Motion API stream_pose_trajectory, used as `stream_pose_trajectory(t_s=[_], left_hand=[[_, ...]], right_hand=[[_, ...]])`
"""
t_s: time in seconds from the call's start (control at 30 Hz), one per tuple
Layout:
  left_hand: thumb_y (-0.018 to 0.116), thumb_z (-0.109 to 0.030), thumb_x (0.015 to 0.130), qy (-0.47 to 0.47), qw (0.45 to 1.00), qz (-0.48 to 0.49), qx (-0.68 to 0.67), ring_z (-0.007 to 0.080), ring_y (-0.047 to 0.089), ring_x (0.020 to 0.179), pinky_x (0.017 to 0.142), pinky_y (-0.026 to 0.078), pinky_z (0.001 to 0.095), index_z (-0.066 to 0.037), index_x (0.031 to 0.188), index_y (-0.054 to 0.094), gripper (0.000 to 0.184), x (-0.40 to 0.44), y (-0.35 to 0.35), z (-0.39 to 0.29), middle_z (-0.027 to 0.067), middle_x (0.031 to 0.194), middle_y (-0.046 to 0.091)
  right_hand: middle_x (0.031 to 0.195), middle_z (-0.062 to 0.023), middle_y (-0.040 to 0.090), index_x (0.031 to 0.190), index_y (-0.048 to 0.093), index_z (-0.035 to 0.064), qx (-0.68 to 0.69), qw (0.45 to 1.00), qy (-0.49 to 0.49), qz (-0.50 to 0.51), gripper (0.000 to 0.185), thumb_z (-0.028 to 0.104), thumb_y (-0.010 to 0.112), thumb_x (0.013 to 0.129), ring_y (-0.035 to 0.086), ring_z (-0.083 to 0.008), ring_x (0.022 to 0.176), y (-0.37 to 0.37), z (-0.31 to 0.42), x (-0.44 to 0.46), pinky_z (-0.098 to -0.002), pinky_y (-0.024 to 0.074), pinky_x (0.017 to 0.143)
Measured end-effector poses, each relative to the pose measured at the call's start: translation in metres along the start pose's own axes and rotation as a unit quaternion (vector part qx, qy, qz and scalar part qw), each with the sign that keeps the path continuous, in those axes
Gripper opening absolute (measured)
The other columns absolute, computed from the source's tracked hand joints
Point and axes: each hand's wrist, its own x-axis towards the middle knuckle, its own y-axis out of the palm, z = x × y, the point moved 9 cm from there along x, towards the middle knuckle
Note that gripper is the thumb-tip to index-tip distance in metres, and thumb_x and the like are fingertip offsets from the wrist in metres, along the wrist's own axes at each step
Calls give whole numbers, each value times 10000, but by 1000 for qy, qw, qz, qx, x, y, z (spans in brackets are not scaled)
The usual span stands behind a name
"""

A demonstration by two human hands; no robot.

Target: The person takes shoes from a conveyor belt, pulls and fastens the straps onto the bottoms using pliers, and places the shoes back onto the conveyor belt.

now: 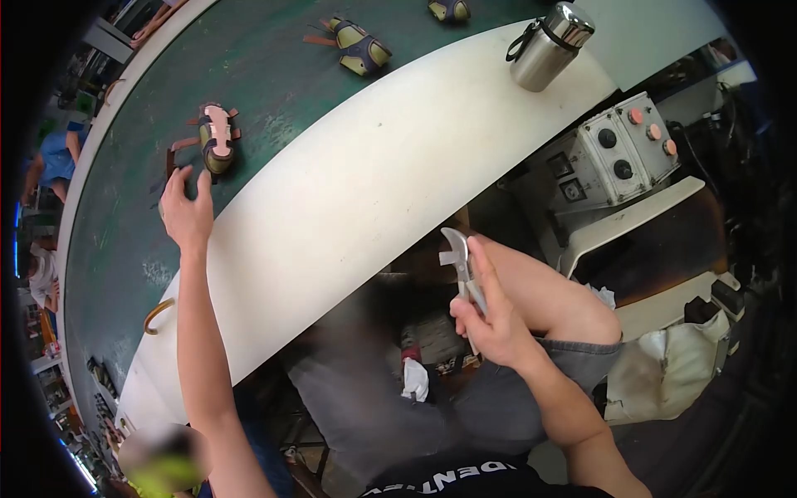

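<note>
My left hand point(187, 203) reaches over the edge of the green surface point(274, 91), its thumb and fingers apart. Just beyond its fingertips lies a padded piece point(217, 141), olive and dark with a pink middle and brown straps. A small dark part shows beside the fingers, partly hidden by them. In my right hand point(490, 319), above my lap, is a pair of metal shears point(462, 266) with pale handles; a small whitish piece is at the blades.
Two more olive padded pieces point(362, 50) point(449, 10) lie on the green surface. A steel flask point(548, 50) stands on the white ledge point(374, 166). A control box point(618, 149) with buttons is at the right. Other people are at the far left and lower left.
</note>
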Motion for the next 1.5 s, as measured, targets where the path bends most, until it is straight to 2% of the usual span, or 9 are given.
stream_pose_trajectory(t_s=[0.1,0.4,0.53,0.63,0.8,0.87,0.93,1.23,1.5], left_hand=[[612,-720,828,-136,980,96,-105,365,571,1297,1076,432,413,-16,1419,548,921,34,50,15,246,1382,601],[687,-604,804,-178,966,153,-108,358,638,1210,1048,457,389,5,1437,517,894,75,104,50,220,1297,667],[514,-408,1054,-288,696,269,-600,255,707,1034,839,591,381,-24,1387,544,510,22,87,29,148,1213,689],[431,-294,1052,-212,477,268,-810,451,472,1383,1078,461,547,22,1498,407,548,-38,17,-47,232,1495,493],[467,-503,960,-211,388,265,-857,420,491,1355,1039,469,628,-1,1556,332,790,-158,-37,-113,214,1560,402],[478,-595,960,-305,495,212,-785,394,614,1215,995,526,579,-11,1489,428,789,-212,-17,-104,203,1382,581],[468,-593,975,-286,358,241,-855,388,684,1064,920,578,522,-6,1415,487,734,-258,-15,-130,210,1222,651],[371,-638,1018,-297,275,357,-842,394,702,989,892,579,487,46,1427,460,802,-371,-52,-176,300,1273,613],[434,-569,1032,-290,175,387,-858,369,708,974,875,592,460,25,1412,463,706,-413,-67,-189,265,1181,642]], right_hand=[[757,-60,591,1644,90,128,-25,999,10,18,827,59,582,984,580,-159,624,6,-3,2,-321,513,635],[864,-214,642,1634,88,101,-99,995,6,33,853,131,624,971,626,-351,692,5,-8,6,-422,520,738],[812,-158,647,1640,67,106,-105,994,-36,-6,878,114,632,968,625,-310,670,2,-10,7,-405,528,716],[868,-72,629,1639,44,74,-36,999,-8,-28,900,70,639,964,598,-135,656,0,-12,4,-294,525,605],[827,-18,594,1433,407,48,1,999,-11,-42,523,37,634,962,584,-80,642,-2,-9,6,-229,512,576],[823,-20,589,1373,433,44,10,999,-31,-35,462,40,641,960,591,-87,641,0,-5,6,-227,510,576],[822,-24,590,1264,474,45,28,997,-63,-28,354,48,655,960,604,-100,645,-1,-4,3,-224,503,576],[1088,-86,661,1276,486,13,40,990,-132,6,399,71,692,939,615,-95,809,13,61,-8,-237,524,637],[1007,-71,662,1258,501,13,11,985,-132,113,407,33,707,908,624,-107,799,60,79,-17,-260,544,699]])
